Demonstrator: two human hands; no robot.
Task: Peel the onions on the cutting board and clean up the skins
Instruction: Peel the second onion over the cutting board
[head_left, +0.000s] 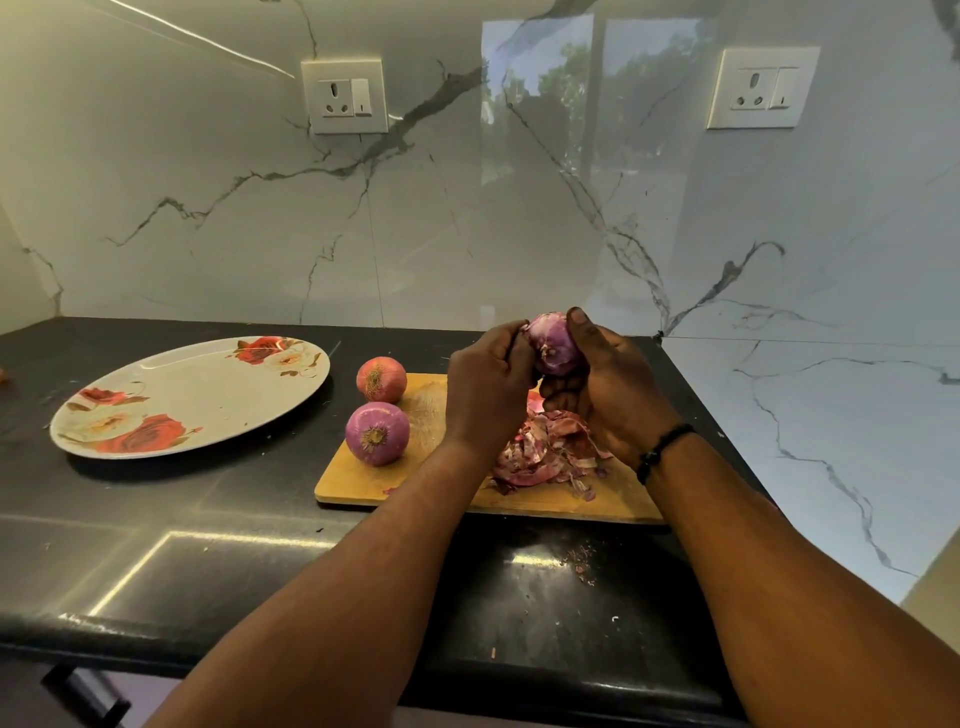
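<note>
I hold a purple onion (555, 343) above the wooden cutting board (363, 480). My right hand (608, 387) cups it from the right, thumb over its top. My left hand (488, 387) pinches at the onion's left side, where the skin is. A heap of red onion skins (545, 452) lies on the board under my hands. A peeled purple onion (377, 434) sits on the board's left part. An unpeeled reddish onion (381, 379) rests at the board's far left corner.
A large oval plate with a red rose pattern (192, 395) lies on the black counter (156, 545) left of the board. Small skin scraps (579, 561) dot the counter near the front. Marble walls stand behind and to the right.
</note>
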